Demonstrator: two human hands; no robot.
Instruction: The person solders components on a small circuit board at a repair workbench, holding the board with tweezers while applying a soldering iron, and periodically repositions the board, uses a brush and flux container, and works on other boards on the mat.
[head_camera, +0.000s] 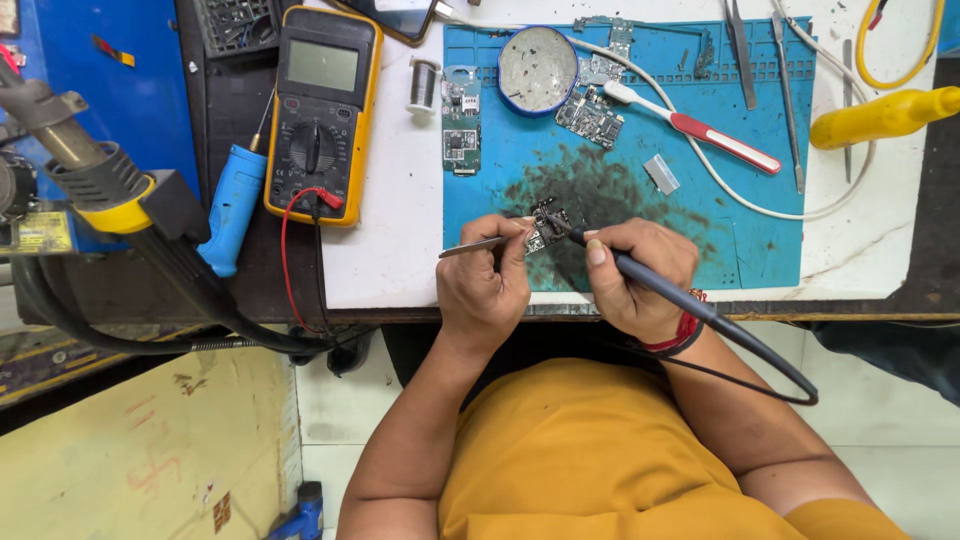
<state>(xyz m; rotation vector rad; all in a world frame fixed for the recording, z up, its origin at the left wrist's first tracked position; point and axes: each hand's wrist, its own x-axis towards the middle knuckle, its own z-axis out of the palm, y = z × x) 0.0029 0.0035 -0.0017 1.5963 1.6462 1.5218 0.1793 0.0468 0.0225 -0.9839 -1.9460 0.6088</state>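
Small circuit board (548, 224), centre frame on blue mat (760, 230): steadied by tweezers (475, 246) gripped in left hand (483, 285); soldering iron (650, 283) grasped in right hand (635, 275), tip at board.

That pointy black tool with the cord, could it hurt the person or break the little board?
Maybe. The soldering iron in the right hand touches the small circuit board right beside the fingertips, so a slip might burn a finger. The left hand steadies the board only with thin tweezers, so it could skid across the blue mat. The iron's cord hangs off the table edge and could snag, tugging the tip.
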